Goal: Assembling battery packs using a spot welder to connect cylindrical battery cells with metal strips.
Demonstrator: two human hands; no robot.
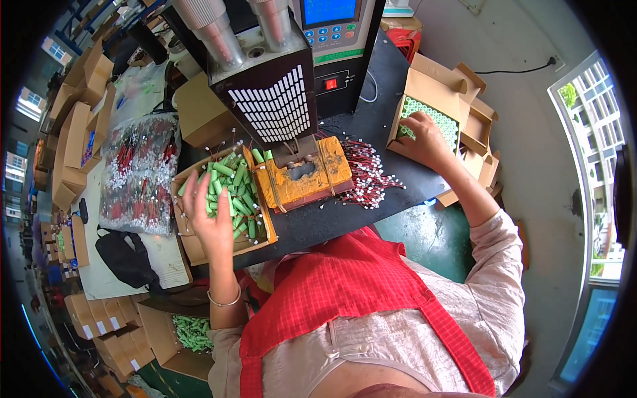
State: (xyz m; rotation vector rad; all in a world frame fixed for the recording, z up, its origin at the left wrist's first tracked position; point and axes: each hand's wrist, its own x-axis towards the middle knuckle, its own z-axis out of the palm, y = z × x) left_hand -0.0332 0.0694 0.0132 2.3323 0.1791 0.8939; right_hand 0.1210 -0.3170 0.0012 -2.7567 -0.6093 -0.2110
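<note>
My left hand [213,222] is over an open cardboard box [199,251] at the front left of the black table. Its fingers and thumb are apart, with nothing seen between them. Loose green battery cells [245,196], some with thin red leads and white plugs, fill this box. To the right, my right hand [428,138] reaches into a second cardboard box [424,83], where green cells [438,119] stand upright in tight rows. Its fingers bend down and pinch at a cell near the left side; the fingertips partly hide it. Between the hands sits a worn orange block fixture [305,178] under the welding machine.
A spot welding machine [269,86] with a blue screen stands at the back centre. Red leads with white plugs [365,172] lie right of the fixture. A bagged bundle of leads [139,176] and a black pouch [126,257] are on the left. Below, another box holds green cells [192,331].
</note>
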